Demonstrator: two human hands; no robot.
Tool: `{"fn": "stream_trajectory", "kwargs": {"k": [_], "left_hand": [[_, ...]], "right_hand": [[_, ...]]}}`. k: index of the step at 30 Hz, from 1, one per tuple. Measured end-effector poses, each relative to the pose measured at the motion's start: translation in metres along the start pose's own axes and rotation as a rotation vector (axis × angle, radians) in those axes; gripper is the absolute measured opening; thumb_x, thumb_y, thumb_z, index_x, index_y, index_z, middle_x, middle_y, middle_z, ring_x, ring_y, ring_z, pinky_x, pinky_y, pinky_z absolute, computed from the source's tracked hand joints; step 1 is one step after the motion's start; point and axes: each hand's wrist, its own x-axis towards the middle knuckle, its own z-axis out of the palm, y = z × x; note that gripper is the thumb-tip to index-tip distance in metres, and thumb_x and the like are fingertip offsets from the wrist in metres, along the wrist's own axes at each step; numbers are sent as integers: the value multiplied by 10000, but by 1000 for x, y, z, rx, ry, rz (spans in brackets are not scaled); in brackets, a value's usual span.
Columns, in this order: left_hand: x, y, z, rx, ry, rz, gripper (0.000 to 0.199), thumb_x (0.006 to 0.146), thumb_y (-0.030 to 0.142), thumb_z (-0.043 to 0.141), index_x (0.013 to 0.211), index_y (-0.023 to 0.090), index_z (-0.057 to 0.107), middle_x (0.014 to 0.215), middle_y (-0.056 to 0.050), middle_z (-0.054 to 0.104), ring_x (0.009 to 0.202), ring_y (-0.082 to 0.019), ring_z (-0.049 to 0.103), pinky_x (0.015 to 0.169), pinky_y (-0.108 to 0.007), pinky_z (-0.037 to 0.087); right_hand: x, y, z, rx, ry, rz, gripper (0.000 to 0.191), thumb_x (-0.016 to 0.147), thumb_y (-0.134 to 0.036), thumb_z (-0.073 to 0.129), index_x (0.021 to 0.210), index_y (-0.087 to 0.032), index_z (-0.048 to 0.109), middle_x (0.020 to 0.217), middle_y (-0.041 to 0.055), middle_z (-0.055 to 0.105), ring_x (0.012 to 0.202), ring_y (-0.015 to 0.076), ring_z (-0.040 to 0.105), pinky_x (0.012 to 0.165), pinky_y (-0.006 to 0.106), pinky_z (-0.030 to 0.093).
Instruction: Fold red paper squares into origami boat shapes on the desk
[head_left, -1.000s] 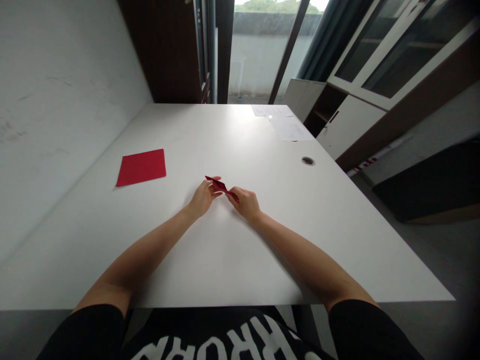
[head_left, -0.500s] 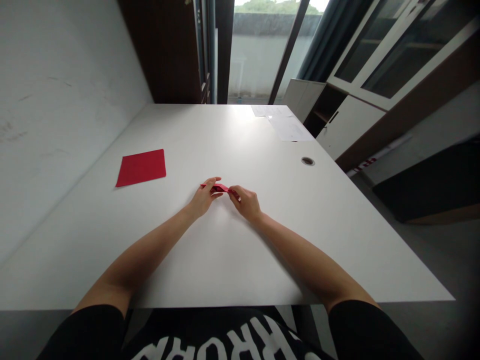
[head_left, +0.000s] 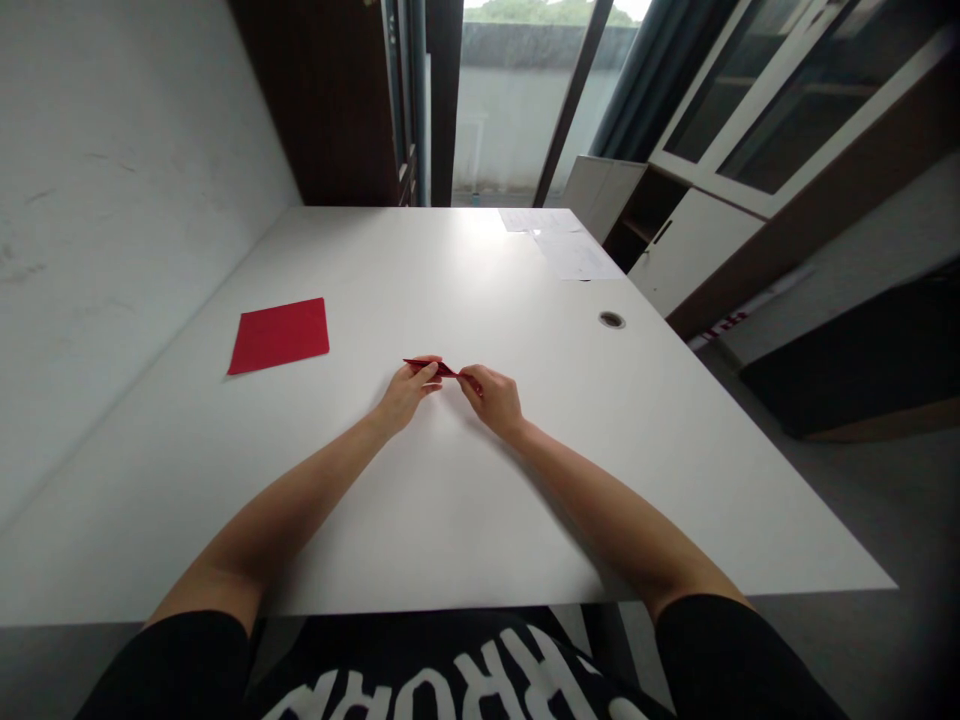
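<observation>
A small folded piece of red paper (head_left: 446,371) is held between both hands just above the middle of the white table. My left hand (head_left: 406,393) pinches its left part, with the thumb on the side facing me. On the right end of the same paper, the fingers of my right hand (head_left: 493,399) are closed. The fingers cover parts of the paper, so its full shape is hidden. A flat red sheet (head_left: 280,336) lies on the table to the left of my hands.
The white table (head_left: 450,520) runs along a wall on the left. White papers (head_left: 574,254) lie at its far right, near a round cable hole (head_left: 612,320). Cabinets (head_left: 697,245) stand beyond the right edge.
The folded red paper has tilted, and its left end now shows above my left fingers as a thinner, darker edge. My left thumb has shifted onto it. The whole view has moved slightly.
</observation>
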Motion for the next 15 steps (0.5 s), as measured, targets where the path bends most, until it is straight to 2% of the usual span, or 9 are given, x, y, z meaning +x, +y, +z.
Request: {"fn": "stream_trajectory", "kwargs": {"k": [3,6,9,12,15], "left_hand": [[2,2,-2,-12,-11,-18,364,828,437,760,1092,197,686,1033,-68,713,875,-156,660,844,-332,529],[7,5,-11,13,0,8,370,834,422,744,1126,205,673,1065,-73,700,915,-166,664,848,-333,538],[18,8,-26,53,87,46,310,815,378,721,1053,180,694,979,-56,684,857,-149,652,847,-333,543],[27,8,-38,152,151,125,226,783,326,699,933,157,711,862,-42,671,764,-130,624,806,-310,537],[32,4,-42,215,157,156,187,774,307,678,875,156,719,802,-37,670,709,-127,605,761,-297,524]], "right_hand": [[8,2,-10,-70,5,-32,194,1011,-344,537,988,-230,692,851,46,694,744,177,613,708,290,451],[18,15,-26,-76,20,-1,188,992,-305,553,956,-219,716,881,54,682,756,176,608,717,296,457],[23,44,-48,-28,55,121,192,958,-288,569,930,-208,741,912,57,700,724,165,613,709,301,468],[18,81,-72,-63,130,316,195,905,-322,599,872,-204,749,829,45,722,724,186,623,688,313,454],[7,112,-90,-95,211,475,248,876,-386,609,865,-184,752,758,44,720,670,190,607,638,313,419]]}}
